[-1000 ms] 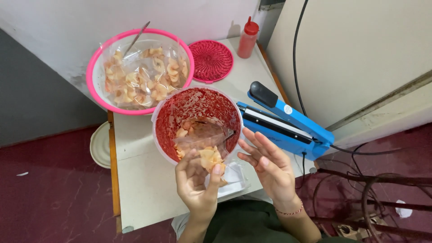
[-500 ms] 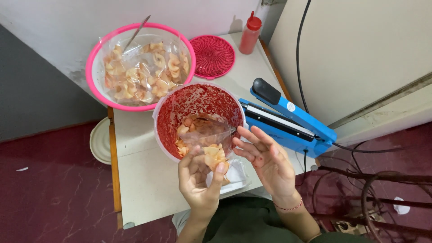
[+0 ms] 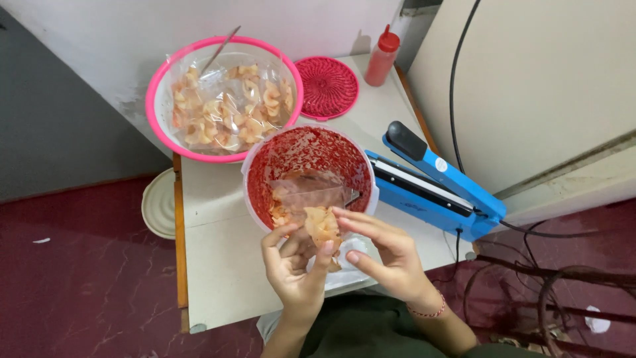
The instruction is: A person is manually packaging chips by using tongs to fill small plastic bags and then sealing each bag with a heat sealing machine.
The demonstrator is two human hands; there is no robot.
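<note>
Centrally, left hand point(image 3: 291, 265) is raised over the table's point(image 3: 218, 265) near edge, thumb and fingers pinched on a small clear bag point(image 3: 322, 229) of orange-coated snacks, bag upright, its open top toward the tub point(image 3: 309, 174). Right hand point(image 3: 381, 255) is just beside it, fingers apart and curled loosely, fingertips touching the bag's right side; not clamped around anything that shows. Thin red bracelet point(image 3: 427, 310) on the right wrist.

Tub sits mid-table just behind the hands: clear, inside walls smeared red, more coated snacks and a crumpled clear plastic sheet point(image 3: 311, 189) inside. White flat piece under the hands on the table, partly hidden, cannot tell what.

Back left: pink basin point(image 3: 159, 99) lined with clear plastic, full of pale uncoated snacks point(image 3: 228, 109), a metal utensil handle point(image 3: 220, 48) sticking out at the far rim. Beside it, right: round red woven mat point(image 3: 326, 87) lying flat. Red squeeze bottle point(image 3: 384, 56) upright at the far right corner, near the wall.

Blue heat sealer point(image 3: 434, 182) to the right of the tub, black handle knob raised, lying diagonally along the table's right edge; black cable point(image 3: 457, 79) runs up the wall behind it. Pale round lid point(image 3: 158, 212) on the dark red floor point(image 3: 79, 285), left of the table.
</note>
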